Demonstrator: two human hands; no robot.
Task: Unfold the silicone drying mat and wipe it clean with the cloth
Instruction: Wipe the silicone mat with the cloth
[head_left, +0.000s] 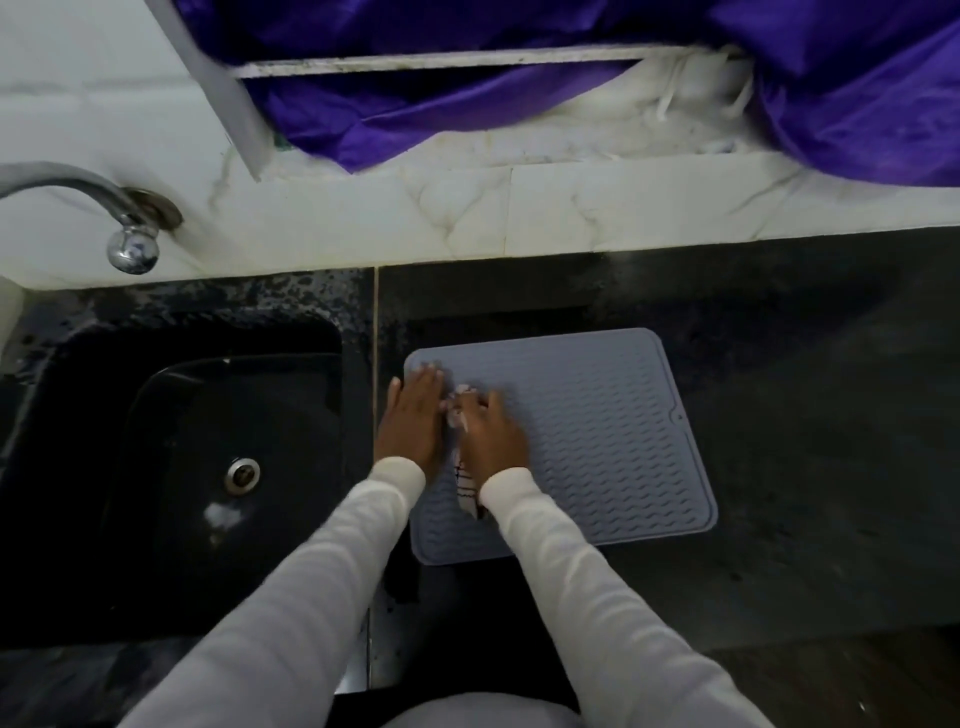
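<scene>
Silicone mat unfolded on counter. Right hand grip closed on soft cloth, pressing beside flat, open left hand. Mat likely limp, grippy; best steadied beside the grip.

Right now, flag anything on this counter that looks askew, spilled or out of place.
The grey drying mat lies open but slightly skewed to the counter edge. The counter behind the sink looks blotchy, maybe wet. Purple fabric is bunched over the window ledge. Otherwise nothing stands out; the right hand presses the cloth flat.
</scene>
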